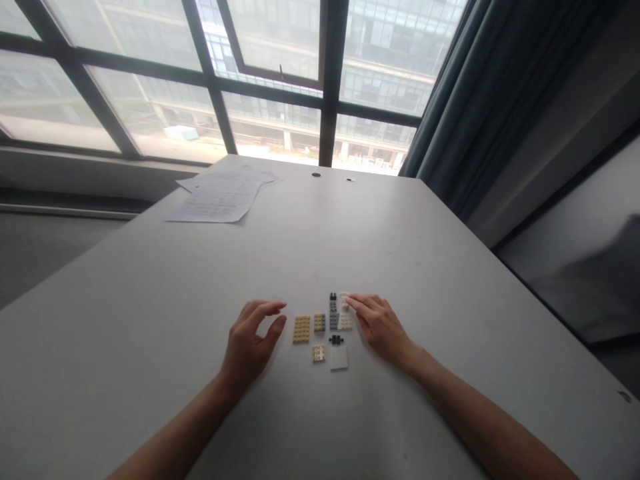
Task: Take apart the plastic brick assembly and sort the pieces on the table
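Small building bricks lie in a cluster on the white table (210, 280). My left hand (254, 337) is left of them, thumb and fingers curved apart, holding nothing. Nearest it is a tan studded plate (301, 329), with a smaller tan-and-grey brick (319, 323) beside that. My right hand (381, 325) has its fingers stretched out, their tips at a small white piece (344, 298) on the cluster's upper right. White studded pieces (345, 322) and grey pieces (333, 321) sit just left of those fingers. Below are a black piece with side pins (336, 340), a pale studded square (319, 353) and a smooth white tile (339, 359).
Printed sheets of paper (220, 197) overlap at the table's far left. Two round holes, one of them dark (316, 175), are near the far edge. Windows (280, 127) rise behind the table, and a dark curtain (450, 113) hangs at the right.
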Tool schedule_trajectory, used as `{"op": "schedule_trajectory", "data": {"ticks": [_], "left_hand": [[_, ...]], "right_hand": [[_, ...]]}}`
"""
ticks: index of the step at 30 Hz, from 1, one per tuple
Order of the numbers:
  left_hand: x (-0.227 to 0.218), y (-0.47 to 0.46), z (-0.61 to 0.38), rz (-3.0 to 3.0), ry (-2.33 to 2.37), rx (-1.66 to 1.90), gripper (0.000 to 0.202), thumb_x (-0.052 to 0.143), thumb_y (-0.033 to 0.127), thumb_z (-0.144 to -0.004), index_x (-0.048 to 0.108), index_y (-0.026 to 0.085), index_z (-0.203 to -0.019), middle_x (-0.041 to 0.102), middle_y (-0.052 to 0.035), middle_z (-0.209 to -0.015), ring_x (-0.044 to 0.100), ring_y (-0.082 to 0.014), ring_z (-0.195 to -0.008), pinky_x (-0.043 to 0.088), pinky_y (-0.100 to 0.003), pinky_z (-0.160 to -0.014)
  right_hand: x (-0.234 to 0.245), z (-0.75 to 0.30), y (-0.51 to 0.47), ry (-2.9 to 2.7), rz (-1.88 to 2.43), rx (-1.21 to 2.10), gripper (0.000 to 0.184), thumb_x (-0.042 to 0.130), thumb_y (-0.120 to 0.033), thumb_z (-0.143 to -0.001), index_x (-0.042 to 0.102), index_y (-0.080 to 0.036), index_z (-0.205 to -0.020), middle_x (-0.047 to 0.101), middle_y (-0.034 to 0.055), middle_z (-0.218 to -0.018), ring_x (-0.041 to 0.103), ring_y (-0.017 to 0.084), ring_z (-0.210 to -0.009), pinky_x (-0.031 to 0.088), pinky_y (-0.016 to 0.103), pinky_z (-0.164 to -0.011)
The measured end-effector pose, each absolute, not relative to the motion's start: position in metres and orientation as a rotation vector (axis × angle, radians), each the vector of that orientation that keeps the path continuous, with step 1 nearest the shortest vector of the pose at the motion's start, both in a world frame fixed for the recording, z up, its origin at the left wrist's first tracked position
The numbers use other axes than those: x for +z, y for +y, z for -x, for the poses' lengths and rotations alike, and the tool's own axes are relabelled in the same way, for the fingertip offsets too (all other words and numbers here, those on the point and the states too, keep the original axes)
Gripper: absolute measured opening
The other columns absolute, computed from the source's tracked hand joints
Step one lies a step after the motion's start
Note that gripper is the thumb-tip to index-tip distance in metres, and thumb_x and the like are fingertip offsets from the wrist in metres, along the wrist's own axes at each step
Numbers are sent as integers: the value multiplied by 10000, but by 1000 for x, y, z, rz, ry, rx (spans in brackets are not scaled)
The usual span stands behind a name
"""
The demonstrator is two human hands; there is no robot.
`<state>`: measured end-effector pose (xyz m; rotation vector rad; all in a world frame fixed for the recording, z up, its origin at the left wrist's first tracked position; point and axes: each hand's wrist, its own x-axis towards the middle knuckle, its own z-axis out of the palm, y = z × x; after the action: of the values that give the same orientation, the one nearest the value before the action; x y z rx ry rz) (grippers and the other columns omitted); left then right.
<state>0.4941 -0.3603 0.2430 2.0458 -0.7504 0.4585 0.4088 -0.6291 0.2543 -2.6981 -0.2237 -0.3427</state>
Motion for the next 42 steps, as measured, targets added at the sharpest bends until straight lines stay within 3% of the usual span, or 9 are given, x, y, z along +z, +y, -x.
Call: {"op": "schedule_trajectory", "data": {"ticks": [9,20,25,34,42], "left_hand": [[246,-360,-493,-2042,-779,458,159,548,252,-853,622,195,-982,623,-46,-914,575,-177,-860,493,-322,-772],[246,-362,-494,-2022,-806,459,143,558,241,-847,634,196,-960,630,-42,-922,580,-175,-871,491,-307,-790],[245,-361,-495,-2035,-798,463,153,559,254,-846,639,187,-957,634,-41,-914,585,-170,-861,496,-304,-783],[245,-359,-494,-2039,-809,454,152,558,261,-844,645,190,-946,636,-45,-920,593,-173,-867,506,-303,-782],[245,-360,-494,-2025,-819,454,141,558,252,-843,649,193,-935,637,-43,-910,595,-174,-879,504,-303,-792]], "right_hand": [[252,-420,-658,-193,2810,-311,357,440,-117,-915,605,-265,-1196,616,30,-1248,512,206,-1159,353,392,-985],[239,-374,-764,26,2851,-533,294,433,-191,-915,666,-249,-1086,665,45,-1156,577,223,-1094,419,417,-946],[246,-384,-729,-25,2770,-678,323,410,-188,-914,635,-202,-1146,649,81,-1163,571,222,-1077,427,420,-954],[268,-434,-617,-364,2742,-321,308,465,-202,-925,594,-220,-1204,624,53,-1219,496,195,-1153,362,372,-986],[262,-443,-637,-277,2806,-258,318,478,-132,-886,632,-232,-1146,651,35,-1183,529,179,-1136,342,359,-996]]}}
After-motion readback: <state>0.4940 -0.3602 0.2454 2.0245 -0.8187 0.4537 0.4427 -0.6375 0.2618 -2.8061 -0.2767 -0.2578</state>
